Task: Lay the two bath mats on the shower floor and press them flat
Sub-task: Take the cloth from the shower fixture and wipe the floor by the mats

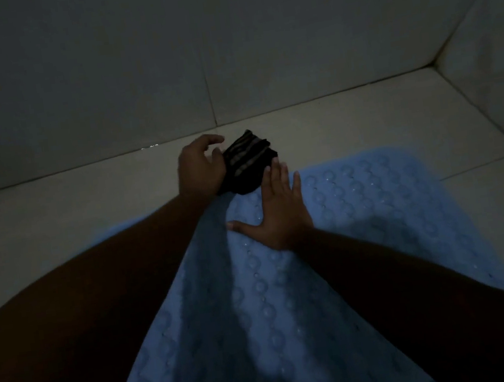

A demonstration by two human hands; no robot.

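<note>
A light blue bath mat (359, 208) with rows of round bumps lies spread on the pale tiled shower floor (71, 214), running from the bottom of the view toward the far wall. My right hand (276, 216) rests flat on the mat near its far end, fingers apart. Just beyond that end, my left hand (199, 169) grips a folded dark cloth with pale stripes (249, 165); whether it is the second mat I cannot tell. The cloth's near edge overlaps the blue mat. The scene is dim.
A tiled wall (194, 54) rises just behind the cloth and meets a second wall (490, 63) at the corner on the right. Bare floor tiles show left and right of the mat.
</note>
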